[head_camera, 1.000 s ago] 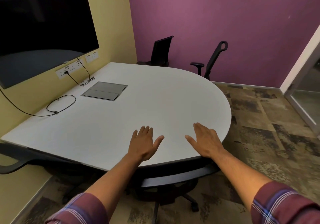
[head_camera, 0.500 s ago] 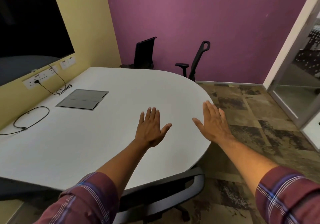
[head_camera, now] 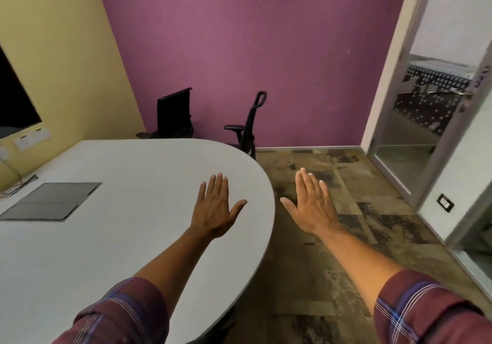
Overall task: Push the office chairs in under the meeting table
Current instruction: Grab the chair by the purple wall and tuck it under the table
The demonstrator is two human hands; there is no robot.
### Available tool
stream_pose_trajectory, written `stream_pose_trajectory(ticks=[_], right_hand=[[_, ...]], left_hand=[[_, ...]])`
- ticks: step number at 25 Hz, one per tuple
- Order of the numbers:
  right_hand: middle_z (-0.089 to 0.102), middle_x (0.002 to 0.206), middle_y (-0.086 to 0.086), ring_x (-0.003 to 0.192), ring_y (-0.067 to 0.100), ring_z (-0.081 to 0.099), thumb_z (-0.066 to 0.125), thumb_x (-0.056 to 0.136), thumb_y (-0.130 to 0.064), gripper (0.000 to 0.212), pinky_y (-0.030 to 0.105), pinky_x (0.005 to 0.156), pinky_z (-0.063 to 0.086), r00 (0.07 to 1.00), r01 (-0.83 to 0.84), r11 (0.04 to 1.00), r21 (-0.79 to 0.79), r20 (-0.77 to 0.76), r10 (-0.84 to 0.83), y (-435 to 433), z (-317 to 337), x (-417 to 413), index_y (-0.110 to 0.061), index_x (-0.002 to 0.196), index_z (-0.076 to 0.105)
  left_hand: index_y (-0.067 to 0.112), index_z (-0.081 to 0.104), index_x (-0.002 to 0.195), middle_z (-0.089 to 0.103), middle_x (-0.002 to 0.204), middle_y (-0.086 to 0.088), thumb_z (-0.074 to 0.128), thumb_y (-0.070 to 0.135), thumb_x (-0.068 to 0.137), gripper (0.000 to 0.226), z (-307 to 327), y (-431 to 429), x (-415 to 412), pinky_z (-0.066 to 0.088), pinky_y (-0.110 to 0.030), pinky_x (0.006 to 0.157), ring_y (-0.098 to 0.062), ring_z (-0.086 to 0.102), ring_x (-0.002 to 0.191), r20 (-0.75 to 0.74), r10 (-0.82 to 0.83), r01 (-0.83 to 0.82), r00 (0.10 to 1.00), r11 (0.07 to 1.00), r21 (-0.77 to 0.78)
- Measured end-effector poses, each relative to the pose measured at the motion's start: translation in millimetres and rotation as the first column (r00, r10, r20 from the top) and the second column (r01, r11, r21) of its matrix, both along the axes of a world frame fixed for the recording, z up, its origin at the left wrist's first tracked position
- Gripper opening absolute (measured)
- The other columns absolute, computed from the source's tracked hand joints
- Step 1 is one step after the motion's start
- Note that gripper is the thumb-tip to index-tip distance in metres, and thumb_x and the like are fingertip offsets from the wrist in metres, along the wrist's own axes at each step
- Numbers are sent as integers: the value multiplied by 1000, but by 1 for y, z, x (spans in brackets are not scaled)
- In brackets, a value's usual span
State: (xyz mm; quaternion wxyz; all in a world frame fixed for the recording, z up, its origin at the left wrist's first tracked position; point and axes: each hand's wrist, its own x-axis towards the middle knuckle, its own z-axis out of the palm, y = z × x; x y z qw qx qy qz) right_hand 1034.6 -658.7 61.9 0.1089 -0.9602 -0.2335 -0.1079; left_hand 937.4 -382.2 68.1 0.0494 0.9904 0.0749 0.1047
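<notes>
Both hands are reaching forward, palms down, fingers spread flat and grasping nothing: the left hand (head_camera: 213,210) is hovering over the white meeting table (head_camera: 106,250), the right hand (head_camera: 312,205) over the patterned carpet (head_camera: 386,210) just past its rounded edge. Two black office chairs (head_camera: 174,117) (head_camera: 246,128) are standing at the table's far side against the purple wall (head_camera: 253,50).

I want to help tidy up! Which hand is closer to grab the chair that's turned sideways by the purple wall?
Probably the right hand. It hangs open over the carpet, past the table edge, with bare floor ahead to the sideways chair. The left hand is open above the tabletop, so the table lies in its way.
</notes>
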Motion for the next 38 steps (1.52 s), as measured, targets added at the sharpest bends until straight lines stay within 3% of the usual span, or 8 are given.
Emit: stream_pose_trajectory(ticks=[8,13,16,22,25,31,38], right_hand=[[-4,178,14,165,30,0,1,93,-79,103,49,132,1,993,116,993,32,-2,-116,-92,-9,104,-10,168,-4],[-4,178,12,165,28,-1,-21,84,-85,115,48,132,0,994,112,994,13,14,-112,-108,-30,195,-10,169,-3],[-5,177,11,165,29,1,-19,85,-85,113,48,132,0,992,124,992,15,20,-124,-107,-43,269,-11,169,-2],[-9,175,9,165,29,2,-17,88,-84,105,46,130,-3,994,109,994,-14,19,-109,-88,-47,421,-14,165,-8],[2,177,11,165,30,7,-5,95,-81,101,49,132,4,994,107,994,-18,-9,-108,-78,-42,486,-11,168,1],[13,176,15,163,33,18,6,100,-78,98,55,131,18,993,110,993,-30,-50,-112,-66,-58,614,-7,168,14],[18,175,15,162,33,21,5,102,-79,100,58,130,23,996,-51,998,-40,-76,48,-42,-69,806,-5,167,21]], left_hand=[[14,-2,172,-11,180,-8,-25,90,81,121,-14,-84,132,-17,-45,131,-28,-15,165,15,-97,96,995,994,49],[15,0,173,-11,179,-6,-18,90,87,115,-45,-97,240,-20,-43,129,-26,-18,163,21,-128,127,992,991,43],[15,2,173,-9,180,-6,-14,90,90,113,-61,-94,319,-15,-45,132,-26,-16,164,11,-134,134,991,991,20],[15,-6,172,-15,179,-6,-15,90,89,112,-75,-76,466,-22,-41,127,-27,-20,164,-19,-153,154,988,987,43],[13,-1,172,-10,180,-9,-7,89,95,108,-75,-66,535,-18,-43,130,-28,-18,164,-36,-146,147,989,989,21],[13,-8,171,-19,179,-8,-1,85,99,103,-72,-63,654,-17,-45,132,-25,-24,163,-31,-123,124,992,991,44],[8,-10,169,-17,178,-12,-3,84,100,103,-75,-57,804,-14,-48,132,-27,-23,164,-65,-30,34,997,997,64]])
